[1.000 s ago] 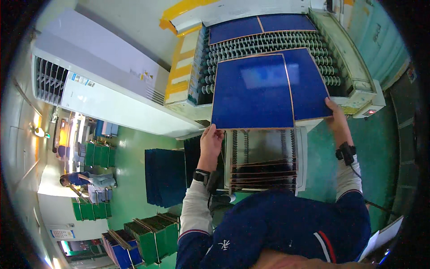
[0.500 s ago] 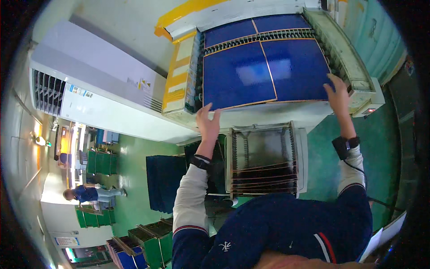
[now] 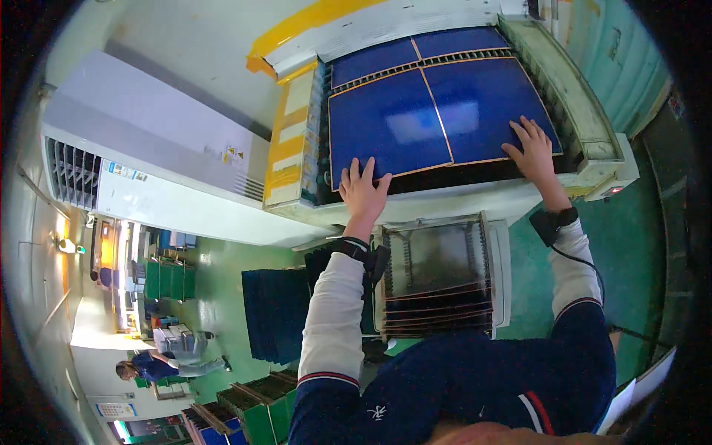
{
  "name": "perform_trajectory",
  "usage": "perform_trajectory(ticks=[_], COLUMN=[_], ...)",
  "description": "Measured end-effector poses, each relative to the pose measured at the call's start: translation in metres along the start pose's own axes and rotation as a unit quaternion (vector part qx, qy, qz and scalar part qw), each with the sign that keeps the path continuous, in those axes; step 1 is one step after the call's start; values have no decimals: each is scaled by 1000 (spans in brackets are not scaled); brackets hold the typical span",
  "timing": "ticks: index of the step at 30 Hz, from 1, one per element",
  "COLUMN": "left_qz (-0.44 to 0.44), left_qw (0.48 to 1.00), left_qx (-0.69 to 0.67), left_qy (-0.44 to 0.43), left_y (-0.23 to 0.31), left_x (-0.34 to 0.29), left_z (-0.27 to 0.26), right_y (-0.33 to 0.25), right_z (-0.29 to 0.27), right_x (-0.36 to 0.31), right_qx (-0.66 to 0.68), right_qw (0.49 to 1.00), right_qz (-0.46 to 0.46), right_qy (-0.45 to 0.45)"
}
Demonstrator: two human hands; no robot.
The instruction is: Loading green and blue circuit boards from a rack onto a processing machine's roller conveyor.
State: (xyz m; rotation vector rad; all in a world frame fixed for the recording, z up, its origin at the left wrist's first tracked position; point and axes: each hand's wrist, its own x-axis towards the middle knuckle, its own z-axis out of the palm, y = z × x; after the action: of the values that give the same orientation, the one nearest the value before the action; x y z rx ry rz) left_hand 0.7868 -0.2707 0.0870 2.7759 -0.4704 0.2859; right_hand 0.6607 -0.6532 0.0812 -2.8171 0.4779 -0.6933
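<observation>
Two blue flat panels with thin copper-coloured edges lie side by side on a roller conveyor [image 3: 461, 56]. My left hand [image 3: 363, 191] has its fingers spread at the near edge of the left panel [image 3: 371, 126]. On the near right part of the right panel [image 3: 482, 89] rests my right hand [image 3: 534, 154], fingers also spread. Neither hand grips anything. Farther along the rollers are another left panel [image 3: 378, 61] and another right panel [image 3: 460, 42], both blue. A dark strip of the conveyor shows between the near panels and the machine's front edge.
Below the conveyor's front stands a rack [image 3: 486, 259] with several dark, copper-edged panels. Dark blue panels [image 3: 274, 315] stand on the floor to its left. A white air-conditioner cabinet [image 3: 170, 185] flanks the machine. Far left, a person [image 3: 159, 367] is beside green racks [image 3: 169, 280].
The two near panels have slid away from me, baring a dark conveyor strip. Both hands have come forward onto the panels. The person in the background has shifted.
</observation>
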Motion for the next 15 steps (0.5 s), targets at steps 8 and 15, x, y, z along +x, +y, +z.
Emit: perform_trajectory(ticks=[8, 15], left_qz=[4, -8], left_qw=[1000, 999], left_qx=[25, 33], left_qy=[-4, -13], left_y=[-7, -15], left_x=[24, 30], left_z=[8, 2], right_y=[26, 35], right_z=[8, 14], right_x=[26, 42], right_qx=[1, 5], right_qw=[1000, 1000], right_qz=[-13, -14], right_qy=[-4, -10])
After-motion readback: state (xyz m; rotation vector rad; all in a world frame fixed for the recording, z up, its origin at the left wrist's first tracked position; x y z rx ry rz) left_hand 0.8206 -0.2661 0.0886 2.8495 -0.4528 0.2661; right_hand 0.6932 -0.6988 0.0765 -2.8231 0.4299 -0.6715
